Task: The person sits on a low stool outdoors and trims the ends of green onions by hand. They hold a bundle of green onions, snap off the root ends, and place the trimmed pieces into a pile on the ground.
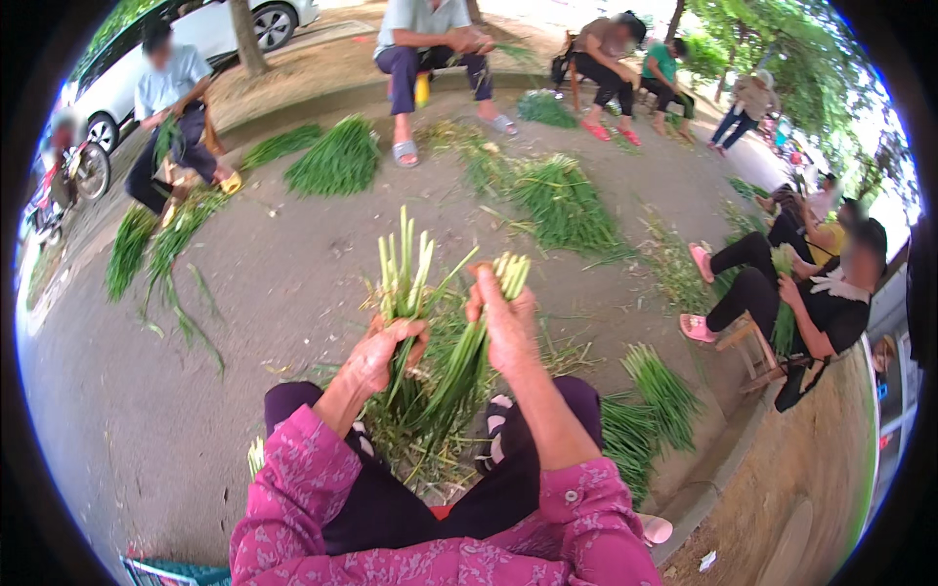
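My left hand point(381, 359) is closed around a loose bunch of green stalks point(401, 282), probably garlic scapes or chives, whose pale cut ends point up and away from me. In my right hand point(506, 315) is a second, tighter bunch point(462, 366). Its pale ends point(515, 271) stick out above the fingers, and its green leaves hang down between my knees. The two bunches are apart at the top and their leaves meet lower down. Under them, a heap of loose leaves and dry trimmings point(432, 469) lies on the ground between my feet.
Tied or stacked green bundles point(663, 395) lie by my right knee. Farther off are a large pile point(564, 201) and another pile point(333, 157) on the pavement. Several people sit around on low stools handling stalks. A kerb point(703, 498) runs along the right.
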